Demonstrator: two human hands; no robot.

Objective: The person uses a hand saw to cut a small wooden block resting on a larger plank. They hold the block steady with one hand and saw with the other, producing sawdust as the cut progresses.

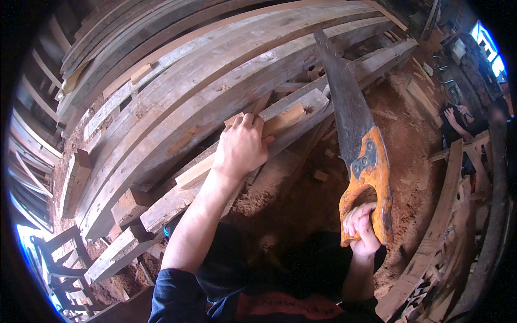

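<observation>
My right hand is closed around the orange wooden handle of a handsaw. The broad dark blade points away from me, its toe up near the stacked planks. My left hand lies over a pale strip of wood, its fingers curled around the far side. That strip rests along a thicker beam, which runs from lower left to upper right. The saw blade passes in front of or just beside the beam's far right end; whether they touch I cannot tell.
Long curved-looking timbers are stacked beyond my hands. Short blocks lie at the left. Sawdust and offcuts cover the floor. Planks stand along the right, where another person's hands show farther back.
</observation>
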